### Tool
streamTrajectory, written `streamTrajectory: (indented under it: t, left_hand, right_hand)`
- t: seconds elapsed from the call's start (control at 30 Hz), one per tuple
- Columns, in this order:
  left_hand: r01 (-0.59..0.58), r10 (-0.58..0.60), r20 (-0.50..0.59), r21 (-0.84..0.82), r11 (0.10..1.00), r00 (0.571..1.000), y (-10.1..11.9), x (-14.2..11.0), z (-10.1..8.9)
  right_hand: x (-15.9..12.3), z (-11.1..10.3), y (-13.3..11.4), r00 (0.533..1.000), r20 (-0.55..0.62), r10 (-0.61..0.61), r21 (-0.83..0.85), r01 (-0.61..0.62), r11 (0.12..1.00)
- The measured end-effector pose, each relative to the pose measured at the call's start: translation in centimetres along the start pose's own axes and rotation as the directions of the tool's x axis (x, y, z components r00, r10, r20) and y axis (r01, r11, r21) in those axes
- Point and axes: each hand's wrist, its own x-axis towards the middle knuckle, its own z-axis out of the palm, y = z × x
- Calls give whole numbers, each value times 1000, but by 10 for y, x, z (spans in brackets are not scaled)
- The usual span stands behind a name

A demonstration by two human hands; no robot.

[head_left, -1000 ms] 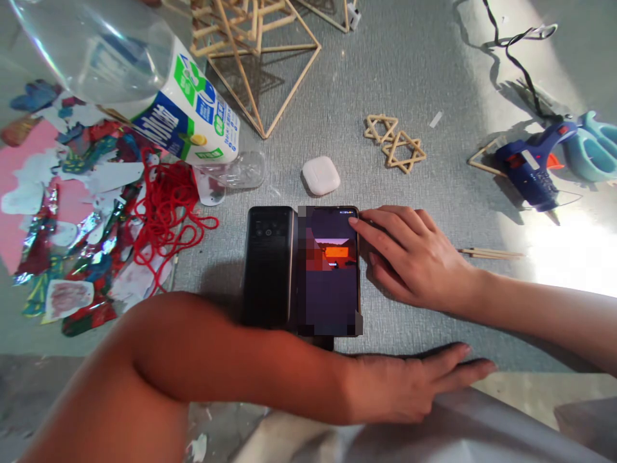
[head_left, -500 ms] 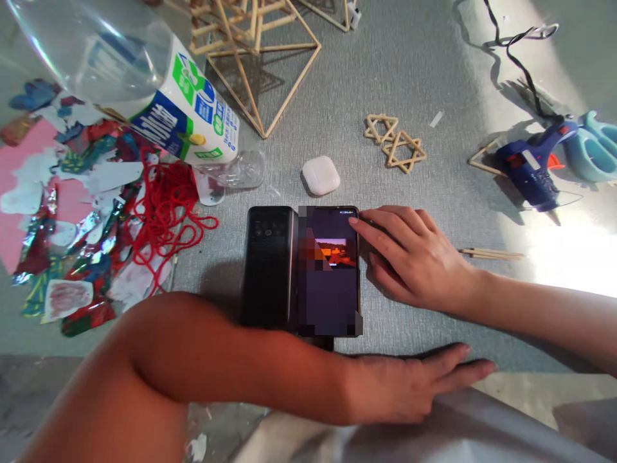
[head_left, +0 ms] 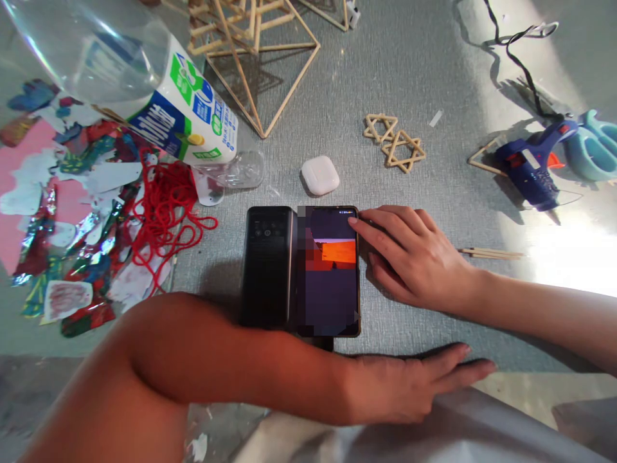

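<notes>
Phone [head_left: 337,292] with a lit screen lies mid-frame, just right of a black device [head_left: 267,276]. The right hand [head_left: 414,257] rests loosely spread, one fingertip touching the phone's upper right edge; the left hand [head_left: 400,386], lower centre, extends two parted fingers near the table [head_left: 337,116] edge.

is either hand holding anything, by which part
Nothing held: the right hand touches the lit phone near its top right corner; the left hand lies open.

From your head at six o'clock, your only camera looks toward twelve and steeply down at the table [head_left: 337,96], your left hand [head_left: 402,387] close at five.
</notes>
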Motion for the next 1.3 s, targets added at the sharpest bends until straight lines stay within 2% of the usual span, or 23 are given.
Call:
streamTrajectory:
  t: [0.1, 0.17, 0.27, 0.33, 0.37, 0.43, 0.5, 0.57, 0.6, 0.73, 0.77, 0.8, 0.87, 0.9, 0.93, 0.97, 1.03, 1.07, 1.1, 1.2, 1.3]
  left_hand:
    - [-156, 141, 78, 242, 958, 987, 0, -1, 2]
    - [-229, 201, 118, 323, 918, 972, 1, -1, 1]
    - [-199, 187, 108, 124, 972, 976, 2, 0, -1]
    - [-112, 125, 70, -159, 981, 990, 2, 0, -3]
    - [-54, 71, 49, -297, 953, 996, 2, 0, -4]
    - [83, -73, 40, -562, 823, 997, 1, 0, -5]
    - [190, -209, 86, -809, 556, 974, 2, 0, -7]
    - [218, -271, 136, -928, 301, 953, 3, 1, -8]
    - [218, -297, 150, -953, 209, 943, 4, 2, -9]
    - [275, -332, 235, -958, 79, 913, 8, 3, -13]
    - [292, -333, 249, -953, 83, 909, 8, 3, -13]
    - [298, -329, 238, -944, 143, 914, 8, 2, -14]
    - [270, -269, 184, -903, 334, 946, 7, 2, -14]
    - [249, -239, 165, -890, 382, 957, 7, 2, -14]
    - [240, -233, 161, -901, 363, 959, 6, 2, -14]
    - [249, -248, 182, -928, 278, 952, 6, 3, -14]
    - [285, -305, 261, -958, 36, 916, 6, 3, -15]
    - [299, -316, 294, -954, -35, 902, 6, 3, -15]
    - [312, -315, 316, -948, -66, 895, 6, 3, -15]
    - [315, -290, 322, -946, -74, 901, 7, 2, -16]
    - [282, -292, 273, -959, -9, 917, 7, 2, -16]
  right_hand:
    - [0, 0, 0, 1000, 8, 15, 13, -15, 1000]
    - [0, 1, 0, 1000, 9, 19, 18, -19, 1000]
    - [0, 0, 0, 1000, 3, 12, 14, -12, 1000]
    - [0, 0, 0, 1000, 1, 8, 9, -8, 1000]
    - [0, 0, 0, 1000, 1, 7, 7, -7, 1000]
    - [1, 0, 0, 1000, 1, 9, 6, -9, 1000]
    - [1, 0, 0, 1000, -1, 9, 7, -9, 1000]
    - [0, 0, 0, 1000, -5, 9, 9, -9, 1000]
    - [0, 0, 0, 1000, -5, 10, 9, -10, 1000]
    - [0, 0, 0, 1000, 5, 18, 8, -18, 1000]
    - [0, 0, 0, 1000, 6, 15, 6, -15, 1000]
    - [0, 0, 0, 1000, 4, 11, 4, -11, 1000]
    - [0, 0, 0, 1000, 2, 6, 1, -6, 1000]
    - [0, 0, 0, 1000, 3, 7, 1, -7, 1000]
    - [0, 0, 0, 1000, 4, 9, 3, -9, 1000]
    - [0, 0, 0, 1000, 5, 11, 5, -11, 1000]
    - [0, 0, 0, 1000, 5, 13, 8, -13, 1000]
    - [0, 0, 0, 1000, 3, 14, 9, -14, 1000]
    - [0, 0, 0, 1000, 3, 15, 9, -15, 1000]
    - [0, 0, -1, 1000, 0, 11, 6, -11, 1000]
    - [0, 0, -1, 1000, -1, 6, 3, -6, 1000]
